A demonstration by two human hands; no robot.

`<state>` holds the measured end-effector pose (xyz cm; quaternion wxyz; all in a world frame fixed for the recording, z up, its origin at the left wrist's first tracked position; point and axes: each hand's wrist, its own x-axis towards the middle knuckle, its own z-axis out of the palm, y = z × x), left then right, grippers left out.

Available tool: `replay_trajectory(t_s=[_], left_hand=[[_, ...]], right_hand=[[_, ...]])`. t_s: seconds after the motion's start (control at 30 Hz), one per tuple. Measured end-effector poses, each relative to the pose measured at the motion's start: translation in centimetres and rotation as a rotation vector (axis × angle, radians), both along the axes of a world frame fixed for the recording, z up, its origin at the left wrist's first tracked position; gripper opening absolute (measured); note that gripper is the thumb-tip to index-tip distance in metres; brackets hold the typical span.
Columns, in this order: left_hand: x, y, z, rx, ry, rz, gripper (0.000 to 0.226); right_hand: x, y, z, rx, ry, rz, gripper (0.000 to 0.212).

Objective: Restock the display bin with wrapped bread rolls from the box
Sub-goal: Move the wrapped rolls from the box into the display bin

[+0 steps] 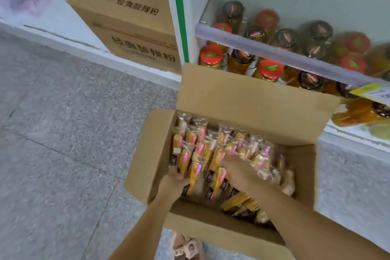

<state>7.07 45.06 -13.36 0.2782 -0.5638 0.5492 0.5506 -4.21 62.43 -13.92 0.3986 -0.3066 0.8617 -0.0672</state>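
- The left hand reaches down inside the open cardboard box, at the box's left inner wall, with its fingers pressed against the near ends of the wrapped bread rolls; whether the fingers are closed around a roll cannot be told through the blur.
- The right hand is in the box too, right of the left hand, palm down on top of the rolls near the middle of the box; its fingers reach in among the wrappers, and it is unclear whether it grips any.
- The two hands are apart, with several rolls between them.
- The rolls fill most of the box: clear wrappers with pink and dark print, golden bread inside, many standing on end in the left and far part, others lying looser toward the right and near corner.
- The box sits on the grey speckled floor with its flaps open: one tall flap rises at the far side, another stands at the left.
- A sandalled foot shows just below the box's near edge.
- Beyond the box's far flap, a low white shelf holds jars with red and dark lids.
- A yellow price tag sits on the shelf edge, to the right above the box.
- Left of the shelf, past a white post with a green stripe, stands a second carton with printed characters, farther from the box.
- The display bin is not in view.
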Motion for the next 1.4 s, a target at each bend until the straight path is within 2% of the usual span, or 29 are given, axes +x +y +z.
replay_trajectory(t_s=[0.07, 0.17, 0.33, 0.43, 0.53, 0.7, 0.9, 1.03, 1.1, 1.17, 1.23, 1.3, 1.33, 1.4], left_hand=[[-0.3, 0.5, -2.4, 0.169, -0.113, 0.296, 0.009], [0.1, 0.7, -5.6, 0.382, -0.131, 0.597, 0.031], [-1.1, 1.0, -8.9, 0.540, -0.105, 1.086, 0.036], [-1.8, 1.8, -9.2, 0.571, -0.116, 1.253, 0.034], [-2.2, 2.4, -9.3, 0.597, -0.100, 1.345, 0.030], [-2.2, 2.7, -7.8, 0.701, -0.065, 1.340, 0.038], [-2.3, 2.1, -1.1, 0.713, 0.002, 1.202, 0.039], [-1.6, 1.1, 4.7, 0.698, 0.119, 0.982, 0.051], [-1.6, 1.0, 8.0, 0.599, 0.145, 0.837, 0.055], [-1.5, 1.0, 11.4, 0.489, 0.204, 0.757, 0.048], [-1.3, 1.3, 15.9, 0.595, 0.323, 0.748, 0.023], [-0.7, 1.3, 20.1, 0.650, 0.413, 0.773, 0.028], [-0.6, 1.3, 22.2, 0.633, 0.424, 0.756, 0.031], [-0.6, 1.4, 27.0, 0.567, 0.450, 0.651, 0.023]], right_hand=[[0.4, -0.8, -3.0, -0.017, 0.029, 0.153, 0.058], [1.1, -1.7, -6.5, -0.027, 0.121, 0.395, 0.046], [1.7, -1.2, -9.4, -0.014, 0.290, 0.638, 0.037], [1.8, -0.6, -9.9, 0.054, 0.329, 0.702, 0.033], [1.4, 0.1, -9.5, 0.131, 0.324, 0.673, 0.028], [-0.4, 1.7, -6.1, 0.191, 0.297, 0.472, 0.029], [-2.1, 3.5, 0.8, 0.363, 0.257, 0.279, 0.067], [-2.7, 4.3, 6.9, 0.359, 0.155, 0.122, 0.064], [-2.8, 4.5, 10.5, 0.334, 0.087, 0.004, 0.068], [-3.0, 4.6, 14.1, 0.300, 0.025, -0.141, 0.065], [-3.3, 5.0, 17.6, 0.246, -0.014, -0.262, 0.072], [-3.2, 5.7, 21.6, 0.159, -0.031, -0.317, 0.073], [-3.2, 5.9, 23.6, 0.128, -0.036, -0.338, 0.066], [-3.0, 6.2, 27.7, 0.063, -0.048, -0.351, 0.049]])
